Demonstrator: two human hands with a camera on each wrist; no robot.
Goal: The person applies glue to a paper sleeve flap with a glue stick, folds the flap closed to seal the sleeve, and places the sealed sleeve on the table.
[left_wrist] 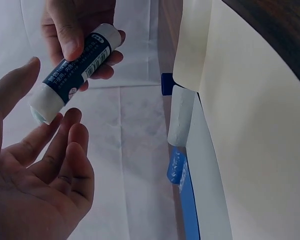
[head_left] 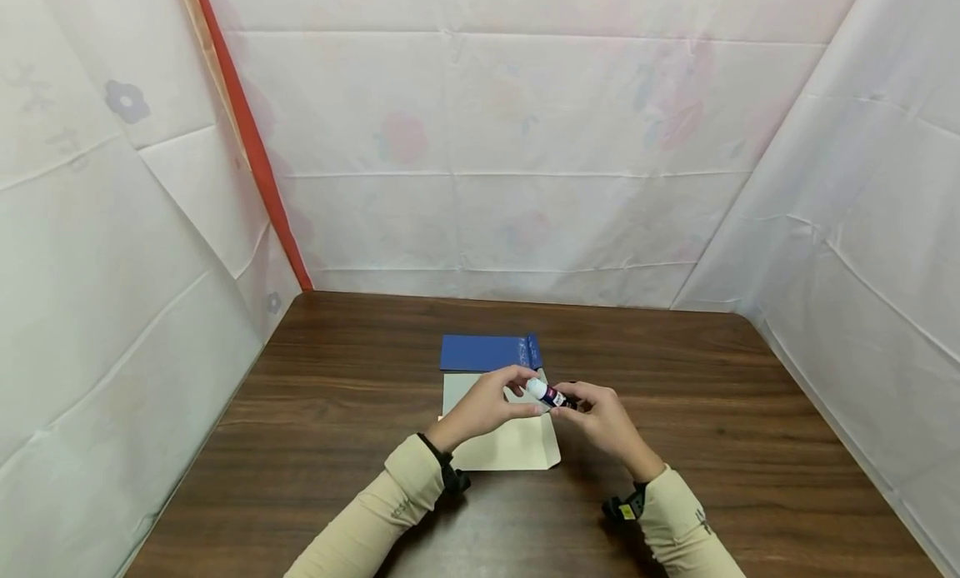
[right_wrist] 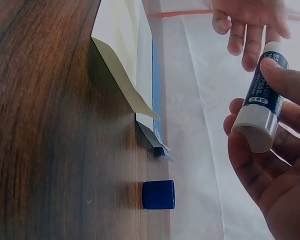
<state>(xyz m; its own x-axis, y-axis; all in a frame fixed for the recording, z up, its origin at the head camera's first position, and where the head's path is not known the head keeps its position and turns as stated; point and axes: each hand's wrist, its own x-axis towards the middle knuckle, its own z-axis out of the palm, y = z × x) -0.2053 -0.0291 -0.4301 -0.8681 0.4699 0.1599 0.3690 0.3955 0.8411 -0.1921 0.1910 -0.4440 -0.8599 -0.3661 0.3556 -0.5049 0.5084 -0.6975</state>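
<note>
Right hand [head_left: 602, 418] gripped one glue stick [right_wrist: 262, 97]; left hand [head_left: 482, 407], fingers loosely spread, was beside its end; one blue cap [right_wrist: 158, 195] and three flapped papers [head_left: 502, 451] lay on one tabletop [head_left: 750, 411].

Cloth [head_left: 487, 228] hangs behind the worktop's [head_left: 337, 378] far edge and along its left and right edges. Around the worktop's middle, three sheets lie in a row from front to back: the near sheet [head_left: 506, 449], the middle sheet [head_left: 461, 388] behind it and the far sheet [head_left: 476, 353] nearest the far edge. A cap [right_wrist: 158, 195] stands on the worktop, right of the sheets. Above the sheets' right side, a glue stick [head_left: 551, 395] sits between the left hand [head_left: 483, 407] and right hand [head_left: 603, 416].
</note>
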